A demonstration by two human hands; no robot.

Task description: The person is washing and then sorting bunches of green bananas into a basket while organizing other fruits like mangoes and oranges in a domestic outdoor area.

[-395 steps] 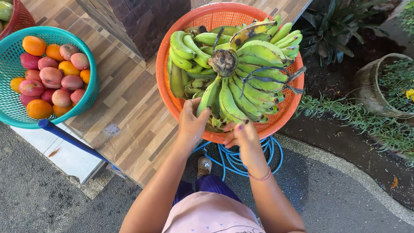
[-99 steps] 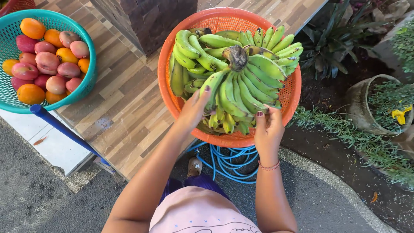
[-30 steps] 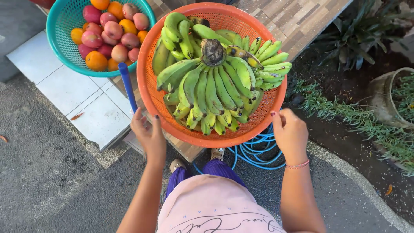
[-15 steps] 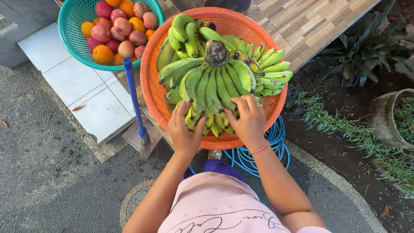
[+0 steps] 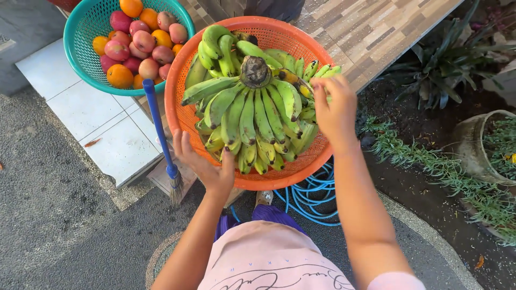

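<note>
Your left hand sits at the near-left rim of the orange basket, fingers spread and flat against the mesh wall, not wrapped round anything; whether it presses the rim or just rests there you can't tell from this angle. Your right hand is over the right side of the basket, fingers curled down onto the green bananas at that edge, touching them; can't tell if the fingers actually close on one. The bananas fill the basket in a big bunch, fanned out from a dark stem stump near the middle, tips pointing toward you. The basket rests on a wood-pattern tiled ledge, its near edge hanging past it above a coiled blue hose on the ground. Just left of it, touching or nearly so, a teal basket holds red and orange fruit. A blue-handled broom leans between the two baskets, bristles down by your left wrist. Plants and a stone pot are well off to the right.
</note>
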